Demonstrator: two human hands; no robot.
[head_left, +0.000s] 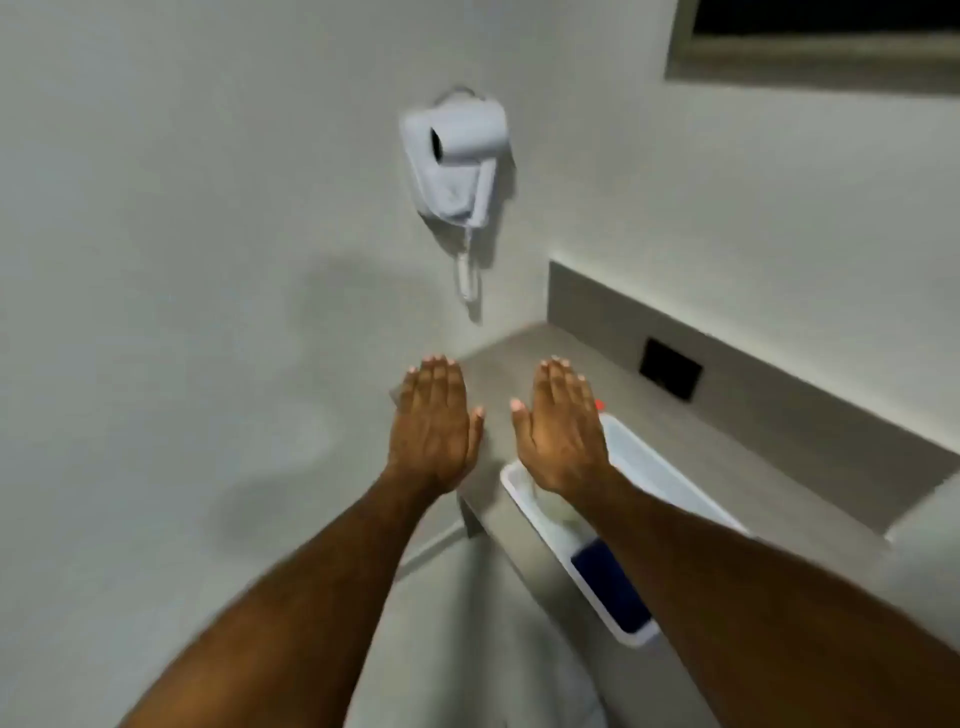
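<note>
Looks like pre-grasp. left hand (436, 431) and right hand (563, 431) hover mid-frame, palms down. Grip on both: fingers straight and flat, nothing held.

white tray (660, 478) sits on the tabletop (727, 447) right of centre, with the right hand over its upper-left end.

Likely next move: lower the right hand and curl onto the tray rim or the dark blue item (610, 587) at its lower end.

Hidden: the forearm covers part of the tray. The red speck (599, 403) beside the right fingers is unidentifiable. The frame is blurred, so I can't tell how high the hands are above the tabletop.

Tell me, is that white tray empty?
Not empty: the white tray holds a dark blue item at its near end; an arm hides part.
</note>
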